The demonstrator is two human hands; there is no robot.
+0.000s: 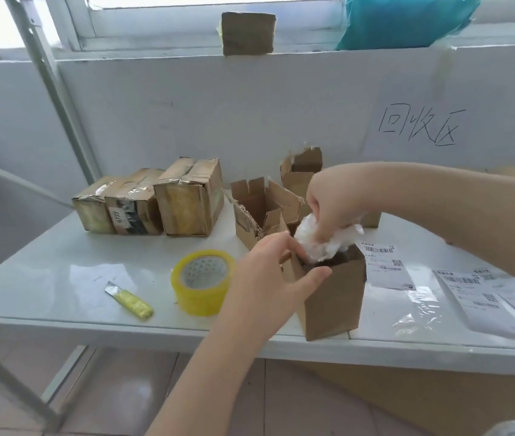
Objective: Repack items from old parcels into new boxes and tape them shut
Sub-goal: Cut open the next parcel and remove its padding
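A small new cardboard box stands upright at the table's front edge, its top open. My left hand grips its left rim, thumb over the edge. My right hand holds a white bubble-wrapped bundle that sits half inside the box mouth. Two torn, opened old boxes stand just behind, one further back. Three taped old parcels sit side by side at the back left. A roll of yellowish clear tape lies left of the new box.
A yellow box cutter lies near the front left. Shipping labels and a plastic mailer lie to the right. A white partition with handwriting backs the table. A metal frame post slants at left.
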